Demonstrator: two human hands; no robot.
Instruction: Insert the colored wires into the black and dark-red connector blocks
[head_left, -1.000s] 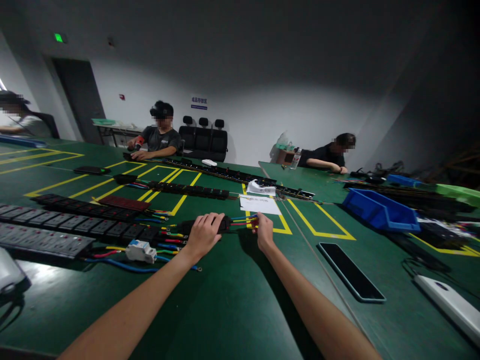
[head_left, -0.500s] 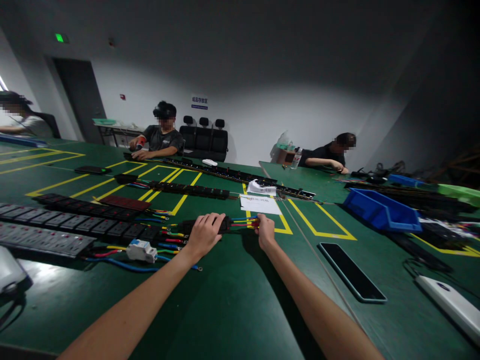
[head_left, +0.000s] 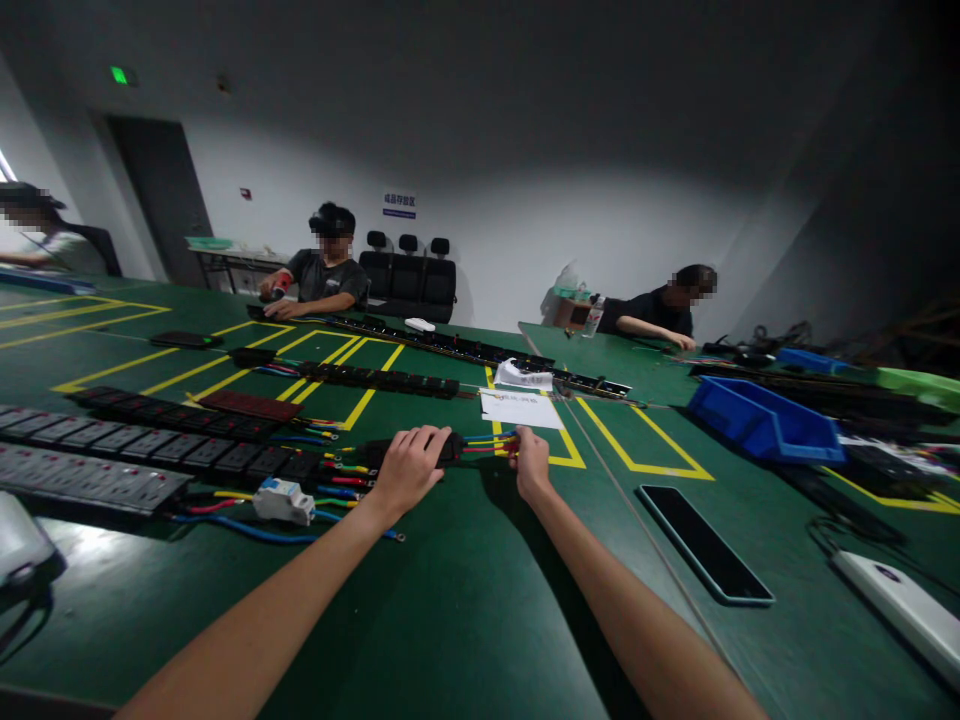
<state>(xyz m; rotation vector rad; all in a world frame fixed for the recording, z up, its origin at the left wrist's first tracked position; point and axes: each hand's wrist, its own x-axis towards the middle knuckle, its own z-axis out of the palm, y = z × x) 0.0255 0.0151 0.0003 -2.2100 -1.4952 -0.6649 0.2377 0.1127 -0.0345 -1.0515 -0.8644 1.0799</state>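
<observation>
My left hand (head_left: 411, 466) is wrapped over a black strip module (head_left: 450, 449) lying on the green table (head_left: 450, 620). Coloured wires (head_left: 484, 445) in blue, yellow and red run out of the module's right end. My right hand (head_left: 529, 460) is closed around the far ends of these wires. To the left of my left hand lie black socket strips (head_left: 225, 455) with coloured leads. A white breaker (head_left: 283, 501) with thick wires sits below them. A white paper sheet (head_left: 520, 409) lies just beyond my right hand.
A phone (head_left: 705, 545) and a white device (head_left: 900, 600) lie at the right, near a blue bin (head_left: 765, 420). Long black strips (head_left: 450, 347) cross the table further back. Three other people sit around the table.
Both my hands hold almost the same place and grip. At the far right, the other person's head and arm have shifted slightly.
</observation>
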